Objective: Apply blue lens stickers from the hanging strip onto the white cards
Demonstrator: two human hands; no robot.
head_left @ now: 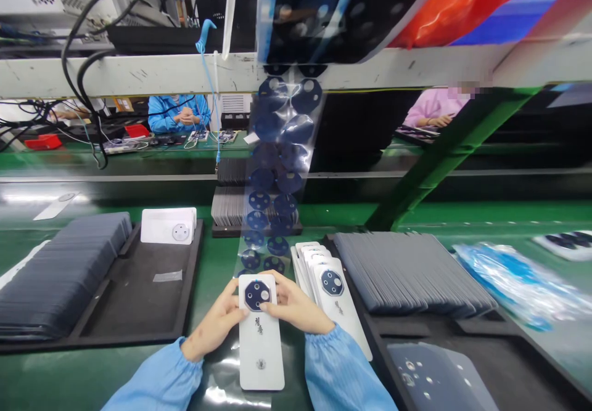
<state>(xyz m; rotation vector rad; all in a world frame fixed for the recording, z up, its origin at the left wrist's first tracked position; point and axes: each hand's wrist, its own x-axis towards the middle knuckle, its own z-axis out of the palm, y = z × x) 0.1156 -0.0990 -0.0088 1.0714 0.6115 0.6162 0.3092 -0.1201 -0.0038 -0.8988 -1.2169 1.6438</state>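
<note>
Gripping: my left hand (224, 313) and right hand (298, 305), one white phone back panel (260, 352), lower centre.
Film strip (281, 180): upper centre.

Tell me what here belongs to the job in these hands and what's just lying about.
Likely the job:
- white panel, held by left hand and right hand
- disc strip
- matching panels

Likely just lying about:
- clear plastic
- blue cord
- black cables

- Panel (261, 362) front centre, between left fingers (234, 318) and right fingers (276, 309).
- Strip (267, 198) behind it, below the shelf (152, 72).
- Left tray (136, 306) on the desk (41, 377); left plates (65, 275) in its left side, card (161, 225) at its back.
- Pile (345, 309) between panel and right tray (504, 352).
- Right plates (411, 272) behind, sheet (437, 377) before, in right tray.
- Bag (513, 275) right of right plates.
</note>
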